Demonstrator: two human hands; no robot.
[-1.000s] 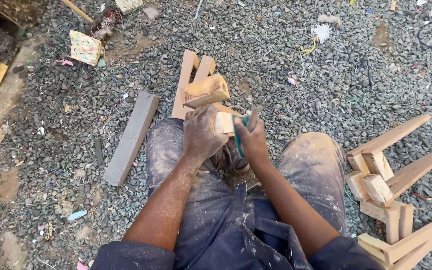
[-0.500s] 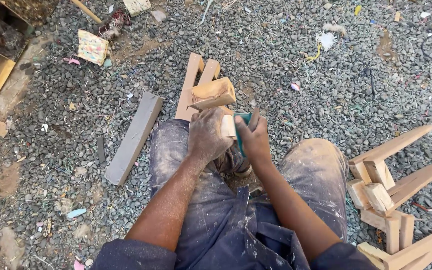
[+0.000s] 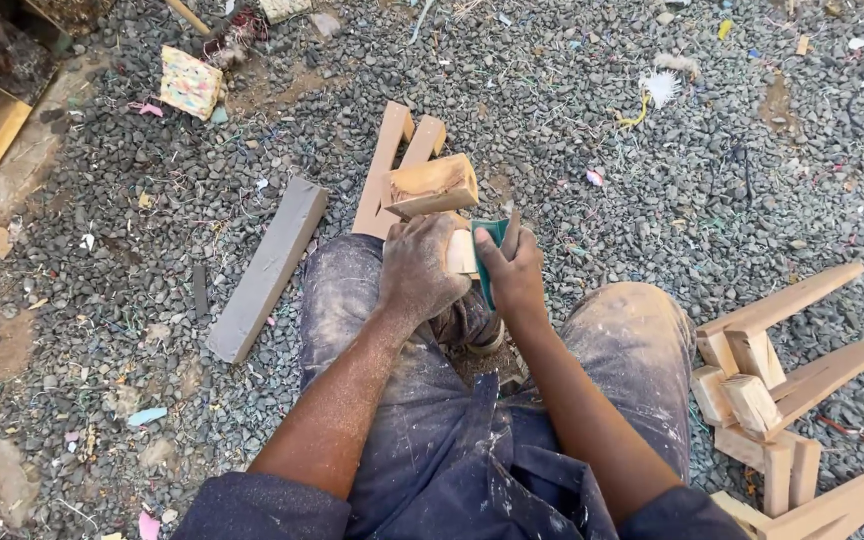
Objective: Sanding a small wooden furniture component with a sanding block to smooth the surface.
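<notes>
1. Pale squared wooden block point(image 3: 460, 252), above knees, gripped by dusty left hand point(image 3: 419, 268).
2. Folded green sandpaper sheet point(image 3: 486, 250) pinched in right hand point(image 3: 514, 275), against block.
3. Likely risks: block slipping; knuckles scraped by grit.

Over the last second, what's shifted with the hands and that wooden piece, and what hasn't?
Very little moved. The right hand with the green sanding sheet edged slightly along the pale wooden piece; the camera view drifted a little too. The left hand keeps gripping the piece over the knees. Nothing was picked up or released. The grey plank and stacked wooden legs lie as before.
</notes>
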